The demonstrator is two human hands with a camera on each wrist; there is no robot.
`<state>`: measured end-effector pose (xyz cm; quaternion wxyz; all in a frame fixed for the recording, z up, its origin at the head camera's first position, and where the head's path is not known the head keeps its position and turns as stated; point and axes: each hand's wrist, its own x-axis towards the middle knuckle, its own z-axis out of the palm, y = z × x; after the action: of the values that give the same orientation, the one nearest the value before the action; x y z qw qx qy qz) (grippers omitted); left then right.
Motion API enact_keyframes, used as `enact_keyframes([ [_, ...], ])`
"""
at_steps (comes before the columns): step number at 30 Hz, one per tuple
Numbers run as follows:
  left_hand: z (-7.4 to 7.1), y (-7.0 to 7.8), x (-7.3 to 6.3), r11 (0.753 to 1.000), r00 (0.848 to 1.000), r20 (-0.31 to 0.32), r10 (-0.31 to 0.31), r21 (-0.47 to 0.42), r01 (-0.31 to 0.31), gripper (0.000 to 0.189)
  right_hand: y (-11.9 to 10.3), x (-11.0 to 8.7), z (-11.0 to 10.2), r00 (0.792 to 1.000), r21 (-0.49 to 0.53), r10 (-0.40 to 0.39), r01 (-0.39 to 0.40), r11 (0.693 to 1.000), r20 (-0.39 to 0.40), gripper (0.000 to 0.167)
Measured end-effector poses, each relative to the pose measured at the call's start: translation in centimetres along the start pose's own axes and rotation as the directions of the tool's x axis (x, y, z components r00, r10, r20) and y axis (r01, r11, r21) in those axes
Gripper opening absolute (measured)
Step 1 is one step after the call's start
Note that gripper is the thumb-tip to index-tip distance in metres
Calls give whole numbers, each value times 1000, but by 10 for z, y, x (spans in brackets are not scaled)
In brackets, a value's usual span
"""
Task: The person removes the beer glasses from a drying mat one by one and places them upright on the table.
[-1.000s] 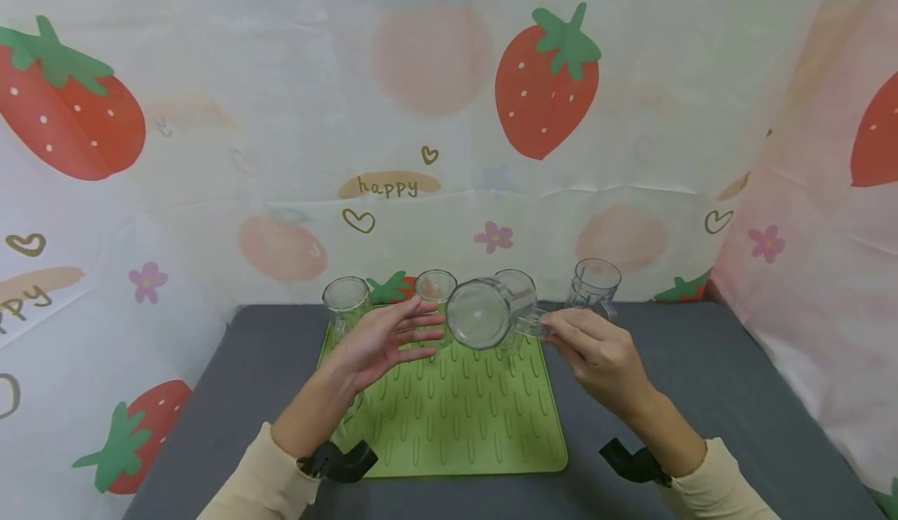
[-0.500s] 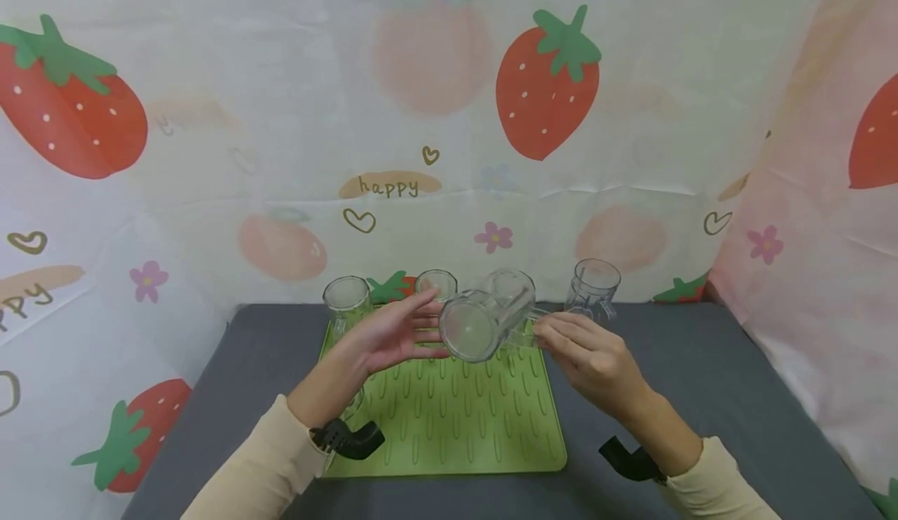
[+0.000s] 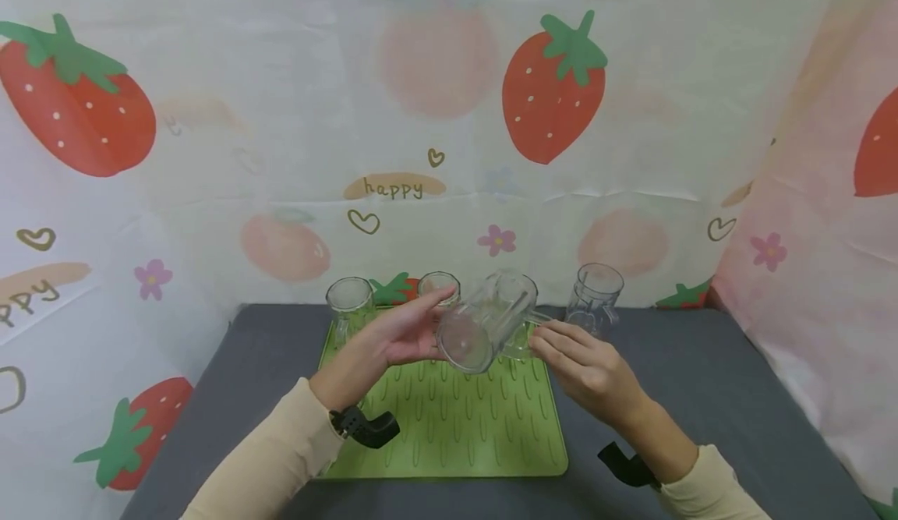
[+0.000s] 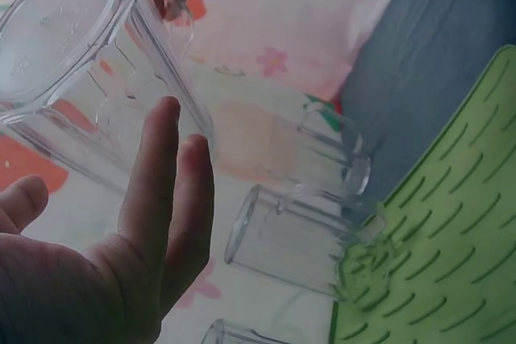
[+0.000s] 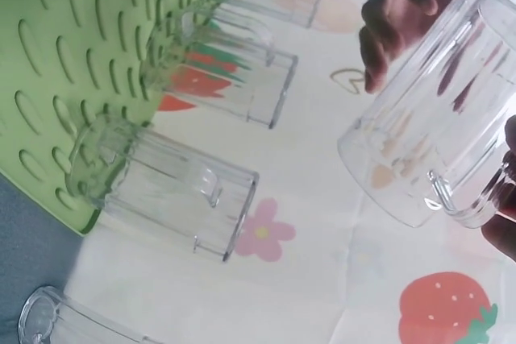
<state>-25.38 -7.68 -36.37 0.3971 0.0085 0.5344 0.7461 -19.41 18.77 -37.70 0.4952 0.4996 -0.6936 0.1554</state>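
Observation:
In the head view a clear glass mug [image 3: 466,341] is held tilted in the air over the green mat, one round end facing down toward the lower left. My right hand [image 3: 585,362] pinches its handle, the fingers partly seen at the edge of the right wrist view. My left hand [image 3: 403,331] is held beside the mug's left side, palm toward it. The left wrist view has its fingers [image 4: 149,175] extended, overlapping the mug's wall [image 4: 121,110], with the thumb apart from them.
Upright glass mugs stand along the back of the ribbed green mat [image 3: 456,450], at its left [image 3: 349,305] and middle, with another behind the held mug. One more mug [image 3: 595,298] stands right of the mat on the grey table [image 3: 673,380]. A strawberry-print cloth [image 3: 316,114] hangs behind.
My left hand has moved right, up to the mug. The mug's round end has tipped lower and slightly left, with my right hand still on the handle.

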Motion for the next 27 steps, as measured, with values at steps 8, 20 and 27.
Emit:
enact_keyframes([
  [8,11,3,5,999,999,32,-38,26,37,73,-2,-2,1,997,-79,-66,70,994,43,30],
  [20,12,2,6,993,999,12,-50,103,49,81,-3,-2,2,997,-77,-66,68,995,32,27],
  [27,10,-1,7,995,999,-16,-50,90,51,78,-6,-4,2,997,-19,36,-35,999,73,29],
])
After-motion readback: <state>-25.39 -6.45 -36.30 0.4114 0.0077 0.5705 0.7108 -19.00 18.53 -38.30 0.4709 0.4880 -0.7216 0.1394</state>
